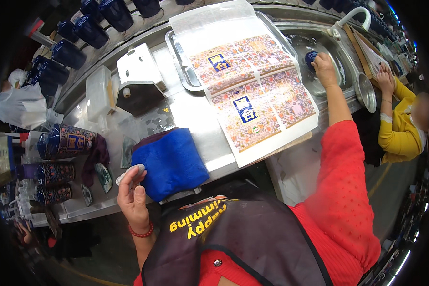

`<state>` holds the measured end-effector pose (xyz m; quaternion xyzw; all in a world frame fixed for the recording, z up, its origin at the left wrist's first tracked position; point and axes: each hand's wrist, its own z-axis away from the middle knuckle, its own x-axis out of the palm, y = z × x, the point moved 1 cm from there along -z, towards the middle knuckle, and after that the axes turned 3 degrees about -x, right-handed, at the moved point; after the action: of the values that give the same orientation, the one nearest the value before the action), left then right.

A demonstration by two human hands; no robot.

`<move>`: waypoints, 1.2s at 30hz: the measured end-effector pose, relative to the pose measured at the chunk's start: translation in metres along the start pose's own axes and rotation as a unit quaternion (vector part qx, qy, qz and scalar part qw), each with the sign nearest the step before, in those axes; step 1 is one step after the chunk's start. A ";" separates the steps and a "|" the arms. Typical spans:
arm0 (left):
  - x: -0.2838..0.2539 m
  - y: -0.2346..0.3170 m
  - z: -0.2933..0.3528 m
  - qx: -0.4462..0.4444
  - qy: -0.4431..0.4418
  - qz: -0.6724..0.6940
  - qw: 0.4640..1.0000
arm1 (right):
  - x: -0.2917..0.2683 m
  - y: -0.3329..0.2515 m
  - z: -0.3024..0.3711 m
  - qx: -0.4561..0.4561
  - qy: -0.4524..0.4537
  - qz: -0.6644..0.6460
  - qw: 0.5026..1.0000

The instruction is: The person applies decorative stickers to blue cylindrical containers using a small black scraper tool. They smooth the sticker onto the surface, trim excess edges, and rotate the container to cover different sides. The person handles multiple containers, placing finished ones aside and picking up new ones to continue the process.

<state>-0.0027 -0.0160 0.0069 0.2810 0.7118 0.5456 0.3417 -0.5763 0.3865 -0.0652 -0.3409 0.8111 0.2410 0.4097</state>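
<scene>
My right hand (324, 69) reaches into the metal sink (349, 78), its fingers closed on a small round dark blue piece (311, 57) with pale lines; it looks like a lid, but my fingers partly hide it. At the counter's front edge my left hand (132, 198) is raised with thumb and fingers apart. Whitish-grey coverings show at its fingertips; I cannot make out what they are. Just right of it lies a folded blue cloth (171, 162). Between the hands, printed floral sheets (271, 112) with blue label panels lie over a metal tray (177, 57).
A black-and-white box-like stand (140, 78) and a clear plastic container (98, 97) stand behind the cloth. Floral jars (66, 141) line the left end; dark blue jars (90, 31) stand along the back. A faucet (352, 19) arches over the sink. A person in yellow (400, 124) works at right.
</scene>
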 end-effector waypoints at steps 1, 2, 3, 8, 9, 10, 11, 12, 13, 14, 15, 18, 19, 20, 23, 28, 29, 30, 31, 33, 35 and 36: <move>0.000 0.000 0.000 0.003 -0.003 -0.009 1.000 | 0.001 -0.005 0.000 -0.023 -0.011 -0.003 1.000; 0.001 -0.001 0.000 0.003 -0.004 -0.013 1.000 | 0.002 -0.008 -0.001 -0.037 -0.024 -0.006 0.999; 0.002 -0.001 0.000 0.008 -0.006 -0.021 1.000 | 0.004 -0.010 0.000 -0.029 -0.046 -0.009 0.998; 0.003 -0.001 0.001 0.021 -0.005 -0.034 0.999 | 0.017 0.008 0.009 0.055 0.016 -0.022 0.998; 0.003 -0.001 0.001 0.022 -0.006 -0.037 0.999 | 0.019 0.015 0.011 0.095 0.037 -0.026 0.994; 0.003 -0.001 0.001 0.023 -0.006 -0.041 0.999 | 0.021 0.023 0.013 0.158 0.051 -0.020 0.986; 0.003 -0.001 0.002 0.017 -0.005 -0.033 0.999 | 0.023 0.031 0.016 0.220 0.066 -0.014 0.973; 0.003 -0.001 0.002 0.023 -0.006 -0.047 0.999 | 0.025 0.038 0.018 0.299 0.069 -0.007 0.952; 0.002 -0.001 0.002 0.023 -0.005 -0.049 0.999 | 0.027 0.044 0.021 0.371 0.059 0.006 0.927; 0.002 -0.001 0.002 0.017 -0.006 -0.043 0.999 | 0.029 0.050 0.024 0.446 0.087 -0.101 0.885; 0.002 -0.001 0.002 0.024 -0.013 -0.059 0.998 | 0.031 0.054 0.028 0.540 0.097 -0.202 0.811; 0.002 0.000 0.002 0.026 -0.022 -0.075 0.997 | 0.035 0.059 0.033 0.646 0.170 -0.335 0.664; 0.002 0.000 0.002 0.026 -0.013 -0.076 0.997 | 0.036 0.059 0.034 0.663 0.187 -0.338 0.641; 0.003 0.000 0.002 0.018 -0.003 -0.069 0.997 | 0.036 0.059 0.035 0.680 0.201 -0.348 0.614; 0.004 0.001 0.003 0.025 0.005 -0.080 0.997 | 0.035 0.057 0.033 0.645 0.156 -0.303 0.684; 0.005 0.002 0.004 0.036 0.007 -0.107 0.994 | 0.025 0.044 0.015 0.346 0.112 -0.089 0.927; 0.005 0.003 0.004 0.031 0.006 -0.101 0.994 | 0.022 0.038 0.011 0.276 0.127 -0.073 0.950; 0.005 0.003 0.005 0.036 0.006 -0.120 0.992 | 0.020 0.031 0.006 0.228 0.124 -0.059 0.964; 0.004 0.003 0.005 0.035 0.005 -0.126 0.991 | 0.018 0.024 0.002 0.166 0.106 -0.049 0.979; 0.004 0.003 0.006 0.035 0.006 -0.133 0.991 | 0.014 0.008 -0.008 0.076 0.088 -0.037 0.993; 0.005 0.004 0.006 0.026 0.012 -0.121 0.992 | 0.012 -0.009 -0.015 0.007 0.058 -0.058 0.997; 0.006 0.005 0.006 0.034 0.006 -0.137 0.990 | 0.010 -0.016 -0.018 0.004 0.044 -0.052 0.998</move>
<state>-0.0014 -0.0070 0.0098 0.1893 0.7636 0.4711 0.3989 -0.5779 0.3607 -0.0656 -0.3919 0.8104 0.2009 0.3865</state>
